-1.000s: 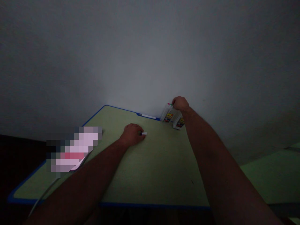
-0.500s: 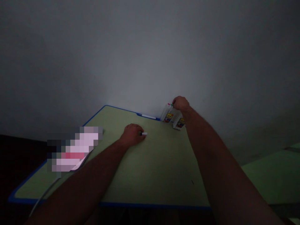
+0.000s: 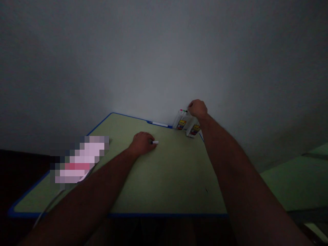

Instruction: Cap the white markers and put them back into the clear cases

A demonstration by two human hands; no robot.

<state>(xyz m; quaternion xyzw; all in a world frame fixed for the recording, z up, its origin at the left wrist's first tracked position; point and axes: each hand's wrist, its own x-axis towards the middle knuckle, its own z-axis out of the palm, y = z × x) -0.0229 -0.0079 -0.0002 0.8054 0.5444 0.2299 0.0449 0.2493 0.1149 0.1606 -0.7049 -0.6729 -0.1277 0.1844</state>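
My left hand (image 3: 142, 143) rests on the pale green tabletop, its fingers curled around a white marker (image 3: 155, 142) whose light end sticks out to the right. At the table's back edge, against the wall, stands a clear marker case (image 3: 180, 121) with pink, green and dark caps at its top. A second clear case (image 3: 193, 130) with a yellow label is beside it, partly covered by my right forearm. Just above and to the right of the caps is my right hand (image 3: 197, 108), its fingers bent closed. What its fingertips hold, if anything, is hidden.
A white marker (image 3: 160, 124) lies in the blue holder slot at the back of the blue-rimmed table (image 3: 169, 171). On the left is a pixelated pinkish object (image 3: 84, 159) with a cable (image 3: 51, 203) beside it. The wall rises behind; another green surface (image 3: 294, 184) is on the right.
My right hand has shifted slightly right from the case's top, so a dark cap shows beside the pink and green ones. My left hand keeps the marker. The whole view has shifted a little.
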